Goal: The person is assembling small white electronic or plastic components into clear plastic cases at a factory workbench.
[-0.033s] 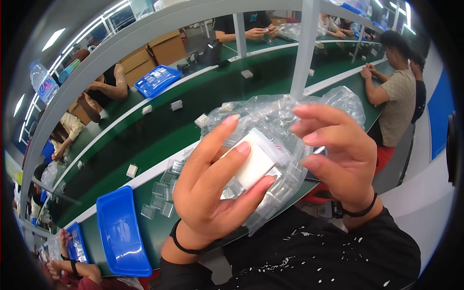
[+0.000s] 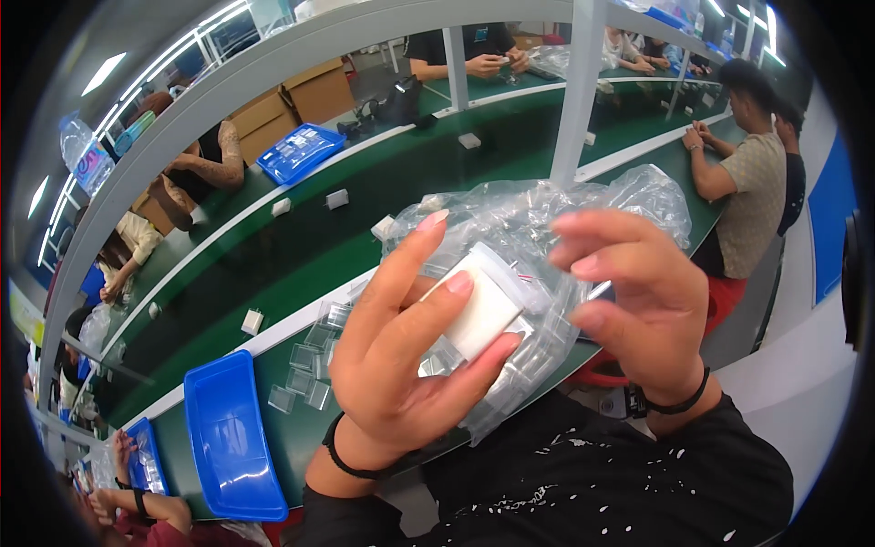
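My left hand [image 2: 392, 365] grips a white rectangular block [image 2: 483, 314], with fingers on its upper face and the thumb along the near edge. A translucent strip or cap runs along the block's far end; its exact kind does not show. To its right, my right hand [image 2: 652, 292] hovers with curled fingers and thumb apart, nothing visible between them. Beneath both hands lies a large clear plastic bag [image 2: 547, 351] holding clear plastic pieces. More small clear plastic cases [image 2: 301, 380] lie loose on the green table, left of my left hand.
A blue tray [image 2: 232, 438] lies at the left. Beyond a white rail runs a green conveyor [image 2: 365, 232] carrying scattered white blocks [image 2: 337, 199]. A grey upright post [image 2: 574, 100] rises behind the bag. People sit across the belt and at the right [image 2: 752, 173]; another blue tray [image 2: 301, 153] lies opposite.
My right hand's fingertips have dipped slightly. The left hand keeps the white block in the same grip, and the whole view has shifted a little.
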A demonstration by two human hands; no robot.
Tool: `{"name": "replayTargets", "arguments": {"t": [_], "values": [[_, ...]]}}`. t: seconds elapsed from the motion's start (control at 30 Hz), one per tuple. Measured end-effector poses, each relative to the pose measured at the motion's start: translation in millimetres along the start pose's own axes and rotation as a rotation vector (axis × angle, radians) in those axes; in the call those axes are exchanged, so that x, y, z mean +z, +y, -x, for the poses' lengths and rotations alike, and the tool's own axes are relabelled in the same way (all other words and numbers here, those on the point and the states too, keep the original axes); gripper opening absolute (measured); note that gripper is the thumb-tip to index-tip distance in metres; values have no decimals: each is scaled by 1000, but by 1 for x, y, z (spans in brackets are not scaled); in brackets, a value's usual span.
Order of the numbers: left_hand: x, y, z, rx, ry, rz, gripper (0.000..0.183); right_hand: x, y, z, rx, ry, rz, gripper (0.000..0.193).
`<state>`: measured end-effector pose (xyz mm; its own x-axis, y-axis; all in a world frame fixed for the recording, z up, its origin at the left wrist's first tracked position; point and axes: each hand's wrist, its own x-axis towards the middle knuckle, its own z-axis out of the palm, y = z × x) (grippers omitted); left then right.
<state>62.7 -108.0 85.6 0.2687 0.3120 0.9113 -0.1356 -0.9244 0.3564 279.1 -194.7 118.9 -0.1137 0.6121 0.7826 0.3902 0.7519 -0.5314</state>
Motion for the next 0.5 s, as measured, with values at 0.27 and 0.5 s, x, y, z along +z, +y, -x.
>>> {"name": "replayTargets", "arguments": {"t": [0.27, 0.5], "values": [[2, -6, 6, -86, -130, 558, 66, 20, 3, 9, 179, 40, -458, 36], [0, -9, 6, -100, -169, 712, 72, 23, 10, 8, 120, 71, -392, 36]]}}
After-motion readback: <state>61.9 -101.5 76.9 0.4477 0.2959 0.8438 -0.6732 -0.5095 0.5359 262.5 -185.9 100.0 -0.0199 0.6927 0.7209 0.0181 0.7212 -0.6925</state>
